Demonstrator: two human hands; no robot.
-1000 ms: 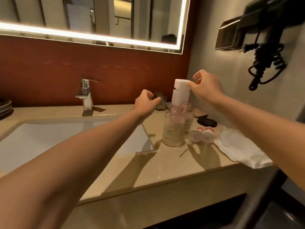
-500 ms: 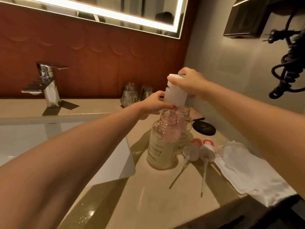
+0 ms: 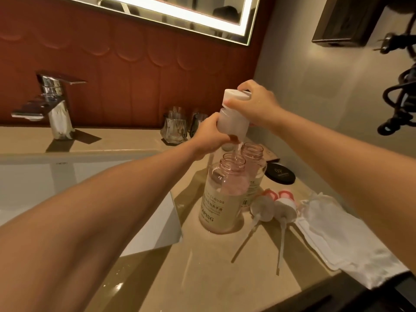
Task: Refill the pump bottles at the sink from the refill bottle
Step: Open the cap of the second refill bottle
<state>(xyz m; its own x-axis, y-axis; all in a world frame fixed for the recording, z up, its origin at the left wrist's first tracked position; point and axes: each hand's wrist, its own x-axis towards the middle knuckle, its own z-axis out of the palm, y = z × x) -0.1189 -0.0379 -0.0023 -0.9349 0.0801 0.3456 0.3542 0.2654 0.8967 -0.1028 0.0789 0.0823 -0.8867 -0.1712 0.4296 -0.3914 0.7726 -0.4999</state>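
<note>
Two hands: left hand [image 3: 208, 134] low, right hand [image 3: 254, 106] high, gripping inverted refill bottle [image 3: 233, 122]
Risk: pour missing pump bottle [image 3: 221, 199] neck, wetting counter [image 3: 202, 278]
Cause: tilt, over-squeeze

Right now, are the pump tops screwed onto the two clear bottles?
No: the front bottle and rear bottle stand open-necked, and the pump tops lie on the counter beside them.
</note>
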